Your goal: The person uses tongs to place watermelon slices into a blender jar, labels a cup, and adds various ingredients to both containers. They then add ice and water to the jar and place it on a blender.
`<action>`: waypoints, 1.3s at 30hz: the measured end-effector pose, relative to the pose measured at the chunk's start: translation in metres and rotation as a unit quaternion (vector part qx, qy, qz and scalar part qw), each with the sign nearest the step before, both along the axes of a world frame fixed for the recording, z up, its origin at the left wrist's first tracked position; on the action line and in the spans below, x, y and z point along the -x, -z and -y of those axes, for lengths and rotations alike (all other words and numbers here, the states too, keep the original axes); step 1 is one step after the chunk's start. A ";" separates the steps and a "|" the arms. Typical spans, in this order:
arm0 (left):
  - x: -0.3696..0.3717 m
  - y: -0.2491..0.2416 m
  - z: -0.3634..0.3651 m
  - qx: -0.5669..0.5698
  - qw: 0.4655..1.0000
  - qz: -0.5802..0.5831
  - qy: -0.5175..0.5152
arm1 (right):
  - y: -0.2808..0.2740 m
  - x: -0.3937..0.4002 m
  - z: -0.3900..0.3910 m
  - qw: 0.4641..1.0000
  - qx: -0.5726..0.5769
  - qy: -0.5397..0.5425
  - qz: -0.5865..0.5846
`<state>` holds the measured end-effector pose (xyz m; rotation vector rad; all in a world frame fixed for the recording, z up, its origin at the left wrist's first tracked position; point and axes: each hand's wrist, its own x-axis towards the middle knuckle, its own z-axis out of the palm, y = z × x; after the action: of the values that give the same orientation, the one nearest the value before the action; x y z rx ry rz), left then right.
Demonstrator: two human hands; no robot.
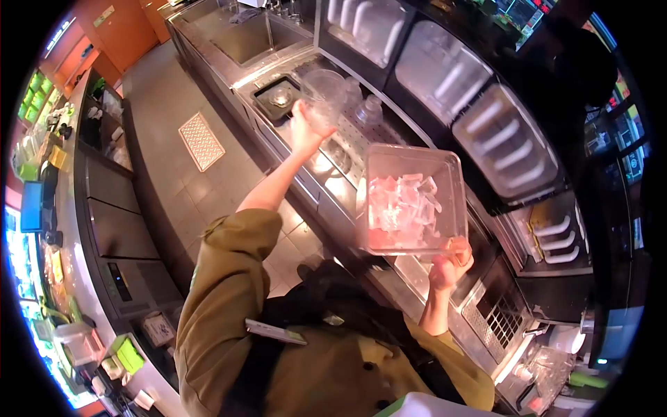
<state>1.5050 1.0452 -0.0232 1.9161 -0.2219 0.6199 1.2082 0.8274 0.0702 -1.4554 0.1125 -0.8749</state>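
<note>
Over the steel bench (389, 229) of a drinks station, the left hand (303, 125) is stretched out with its grip closed on a clear plastic cup (324, 96) near the rinser plate (279, 98), while the right hand (450, 265) grips the lower edge of a clear square tub (411, 198) of ice cubes, raised and tilted. I judge this the filling stage; next the cup and tub must be brought together, carefully. No writing is readable.
</note>
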 end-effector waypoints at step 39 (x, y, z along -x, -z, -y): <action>-0.705 -0.162 -0.751 -0.248 0.957 0.048 0.142 | 0.087 -1.032 -0.706 0.998 0.011 -0.022 -0.050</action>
<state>2.2097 1.7961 0.1386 2.2736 -0.7601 0.4912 2.2401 1.5337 -0.0166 -1.5163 0.1460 -0.7699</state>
